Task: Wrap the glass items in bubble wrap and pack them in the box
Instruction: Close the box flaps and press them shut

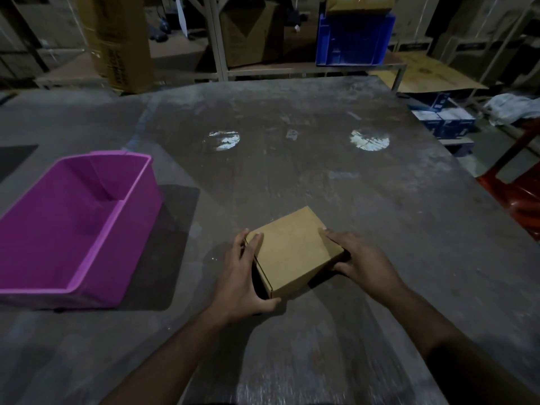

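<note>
A small brown cardboard box [292,249] lies closed on the grey table [292,171], near its front middle. My left hand [242,279] grips the box's left side, fingers on the top corner and thumb along the near edge. My right hand [362,264] grips the right side, fingers curled round the right corner. No glass item or bubble wrap shows in the head view.
A purple plastic bin [76,226] stands open on the table's left. A red plastic chair [517,197] is off the right edge. Behind the table are racks with cardboard boxes [122,42] and a blue crate [353,39].
</note>
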{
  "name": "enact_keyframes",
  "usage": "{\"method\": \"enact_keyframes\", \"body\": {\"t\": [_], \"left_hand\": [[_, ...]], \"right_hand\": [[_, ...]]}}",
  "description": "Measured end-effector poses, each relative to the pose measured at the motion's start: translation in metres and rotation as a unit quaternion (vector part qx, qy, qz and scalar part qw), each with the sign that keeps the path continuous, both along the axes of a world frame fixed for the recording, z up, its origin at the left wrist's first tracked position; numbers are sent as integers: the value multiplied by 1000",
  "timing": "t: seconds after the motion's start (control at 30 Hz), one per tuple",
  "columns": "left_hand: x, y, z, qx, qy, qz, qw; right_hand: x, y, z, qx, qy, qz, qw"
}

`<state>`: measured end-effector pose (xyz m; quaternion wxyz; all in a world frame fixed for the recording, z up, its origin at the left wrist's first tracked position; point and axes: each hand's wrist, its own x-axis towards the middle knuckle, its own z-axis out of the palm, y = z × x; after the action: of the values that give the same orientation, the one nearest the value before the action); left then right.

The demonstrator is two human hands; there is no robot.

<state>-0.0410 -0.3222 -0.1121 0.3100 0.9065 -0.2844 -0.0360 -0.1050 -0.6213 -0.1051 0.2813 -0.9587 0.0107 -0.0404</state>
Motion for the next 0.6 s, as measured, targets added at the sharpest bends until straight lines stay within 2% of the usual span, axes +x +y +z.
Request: {"method": "enact_keyframes", "body": {"t": [0.17, 0.3, 0.43, 0.53, 0.6], "left_hand": [[9, 1, 4, 6, 12, -19, 1000], [35, 7, 15, 18, 66, -63, 996], [43, 4, 17, -80, 105, 7, 991], [43, 5, 17, -58, 95, 21, 994], [44, 6, 15, -54, 104, 34, 993]], "right_hand": [[-7, 5, -8, 15, -37, -4, 999], [-12, 23, -5, 22, -49, -39, 998], [-24, 53, 0, 19, -52, -125, 991], [-20, 50, 3, 57, -58, -131, 988], [-9, 38, 9, 102, -23, -125, 987]]}}
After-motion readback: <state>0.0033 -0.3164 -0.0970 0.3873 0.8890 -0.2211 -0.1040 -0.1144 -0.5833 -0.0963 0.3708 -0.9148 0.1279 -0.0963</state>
